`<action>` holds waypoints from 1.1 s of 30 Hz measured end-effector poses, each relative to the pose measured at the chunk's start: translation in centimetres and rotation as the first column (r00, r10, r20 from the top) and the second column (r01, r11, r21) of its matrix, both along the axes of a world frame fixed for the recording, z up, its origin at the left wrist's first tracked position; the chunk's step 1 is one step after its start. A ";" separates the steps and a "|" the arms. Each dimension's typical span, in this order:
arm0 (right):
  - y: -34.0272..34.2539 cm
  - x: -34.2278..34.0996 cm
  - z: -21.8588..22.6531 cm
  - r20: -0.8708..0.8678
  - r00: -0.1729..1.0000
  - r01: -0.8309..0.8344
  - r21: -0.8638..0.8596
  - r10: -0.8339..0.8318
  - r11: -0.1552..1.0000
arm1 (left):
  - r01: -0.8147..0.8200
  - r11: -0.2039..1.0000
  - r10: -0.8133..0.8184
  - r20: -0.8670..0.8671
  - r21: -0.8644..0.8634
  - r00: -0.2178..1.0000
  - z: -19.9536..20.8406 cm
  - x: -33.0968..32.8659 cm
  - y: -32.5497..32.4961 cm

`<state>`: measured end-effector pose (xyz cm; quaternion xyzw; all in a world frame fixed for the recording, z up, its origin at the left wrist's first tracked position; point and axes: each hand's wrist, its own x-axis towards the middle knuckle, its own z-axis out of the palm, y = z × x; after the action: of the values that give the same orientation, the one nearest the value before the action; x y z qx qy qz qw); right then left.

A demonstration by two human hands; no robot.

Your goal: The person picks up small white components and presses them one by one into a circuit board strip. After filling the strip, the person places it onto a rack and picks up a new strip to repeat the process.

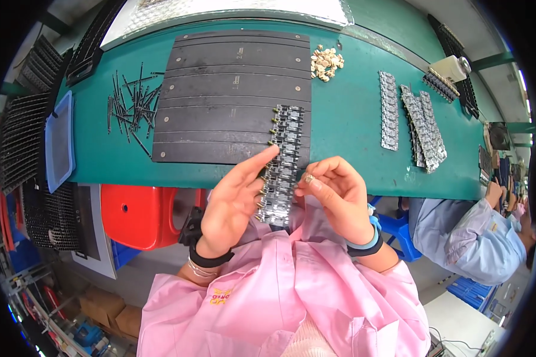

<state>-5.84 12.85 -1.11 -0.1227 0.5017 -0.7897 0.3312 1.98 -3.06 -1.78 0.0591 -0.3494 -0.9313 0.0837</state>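
A long circuit board strip [281,166] stands out over the table's front edge, its far end above a dark grooved plate [211,95]. Small brass-coloured pieces line its left edge. My left hand [231,202] supports the strip from that side, index finger stretched along the edge and the other fingers partly hidden by it. Close to the right edge, my right hand [339,196] pinches a small round gold-coloured piece [309,178] between thumb and fingertips. A pile of similar gold-coloured pieces [326,63] lies beyond the plate's far right corner.
Thin black sticks [134,101] lie scattered left of the plate. More board strips [423,128] rest on the green table [345,125] at right. A blue tray [61,143] and red stool [137,217] are at left. A co-worker in light blue [470,238] sits at right.
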 end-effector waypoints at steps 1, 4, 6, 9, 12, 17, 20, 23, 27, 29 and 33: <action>0.0 0.0 -0.1 0.000 1.000 -0.002 -0.002 0.002 1.000 | 0.086 0.972 -0.092 0.019 0.220 0.996 0.1 0.1 -0.3; 0.1 0.1 -0.5 0.014 1.000 -0.016 -0.026 0.016 1.000 | -0.085 0.990 0.091 0.051 -0.111 0.995 0.3 -0.1 1.1; 0.1 0.2 -0.2 0.003 1.000 -0.004 -0.032 0.004 0.999 | -0.163 0.948 0.181 0.042 -0.273 0.983 0.7 -0.3 1.7; 0.2 0.4 0.2 -0.008 1.000 0.017 -0.047 -0.018 0.999 | -0.123 0.982 0.140 0.115 -0.142 0.983 2.3 -0.3 2.1; 0.8 0.5 0.5 -0.086 0.996 -0.029 -0.075 0.023 0.997 | 0.013 0.999 -0.007 0.122 -0.051 0.992 2.9 -1.1 1.1; 1.5 0.8 1.0 -0.164 0.983 -0.106 -0.169 0.078 0.980 | 0.029 1.000 -0.028 0.078 -0.003 0.997 2.7 -1.9 1.2; 1.0 1.0 1.6 -0.396 0.914 -0.093 -0.001 0.085 0.996 | -0.167 0.969 0.176 0.035 -0.181 0.984 1.8 -2.7 1.8; 1.2 0.7 1.2 -0.476 0.874 -0.092 0.042 0.101 0.995 | -0.281 0.922 0.293 0.006 -0.266 0.956 1.9 -3.5 2.3; 1.2 0.8 1.1 -0.543 0.833 -0.064 0.088 0.102 0.994 | -0.315 0.905 0.331 0.010 -0.285 0.944 2.0 -3.8 2.6; 1.2 0.8 1.1 -0.558 0.824 -0.051 0.101 0.099 0.994 | -0.315 0.896 0.331 -0.002 -0.313 0.944 1.7 -3.9 2.6; 1.3 0.7 1.2 -0.648 0.755 0.007 0.155 0.096 0.988 | -0.365 0.875 0.381 -0.013 -0.318 0.925 1.8 -4.0 2.9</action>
<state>-5.11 14.14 0.09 -0.3778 0.6394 -0.6497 0.1622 -1.97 -0.14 0.04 0.1342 -0.4771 -0.8283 0.2611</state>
